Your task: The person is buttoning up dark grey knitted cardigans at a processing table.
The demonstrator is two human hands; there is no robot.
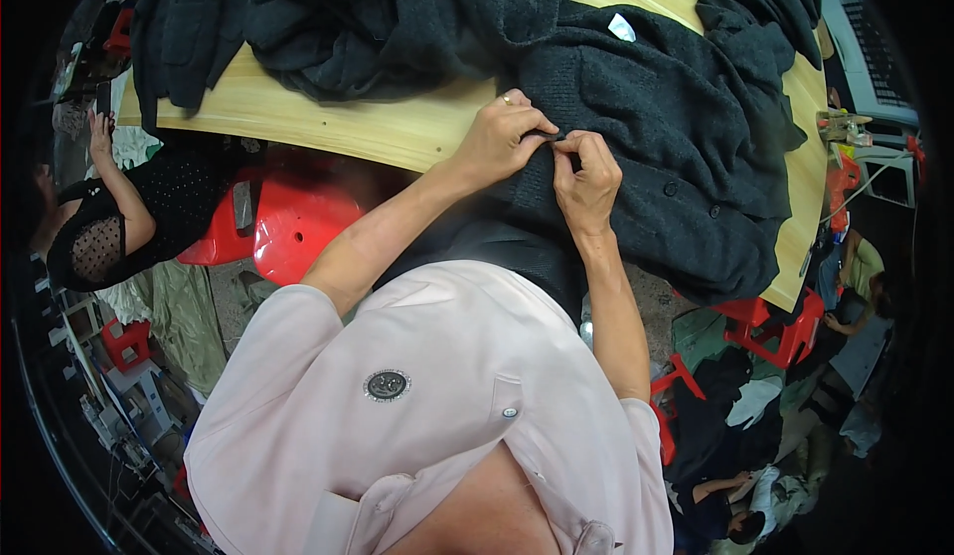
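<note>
**Pinching a charcoal-grey knitted garment with dark round buttons [636,138] between 2 hands**

My left hand [502,140] is pinching a dark edge of the garment between thumb and fingertips, and my right hand [588,179] is pinching it just beside, the fingertips nearly meeting. The garment is lying before me, toward the right of a pale yellow wood-grain table [348,126], and is reaching past the near edge. A small white scrap [621,26] is resting on it; 2 buttons are showing. More dark grey knitted clothing [388,23] is lying heaped beyond my left hand.

Left hand [500,141], right hand [589,179] pinch dark garment [661,118]; table [348,126] beneath
</note>
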